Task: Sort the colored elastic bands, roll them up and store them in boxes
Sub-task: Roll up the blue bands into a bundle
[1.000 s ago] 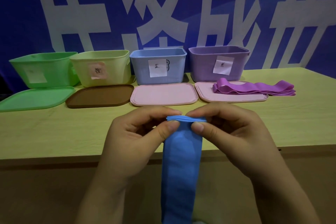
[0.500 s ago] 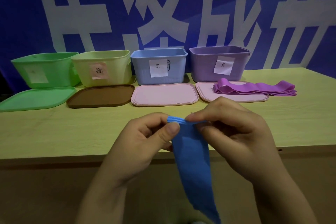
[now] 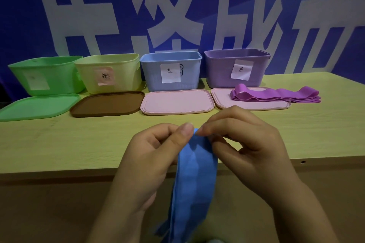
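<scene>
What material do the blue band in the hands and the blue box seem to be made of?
Blue band: probably thin rubber or latex, matte; it hangs limp and creases softly where the left hand and right hand pinch its top end. Blue box: likely moulded plastic, smooth with a dull sheen; its walls are rigid, with a rolled rim and a paper label stuck on the front.

Four open plastic boxes stand in a row along the far side of the wooden table (image 3: 59, 144): green plastic box (image 3: 47, 75) leftmost, then yellow plastic box (image 3: 110, 73), blue plastic box (image 3: 170, 71), purple plastic box (image 3: 237, 67) rightmost. A flat lid lies just before each. Folded purple elastic bands (image 3: 276, 95) rest on the rightmost pink lid (image 3: 223, 98).
</scene>
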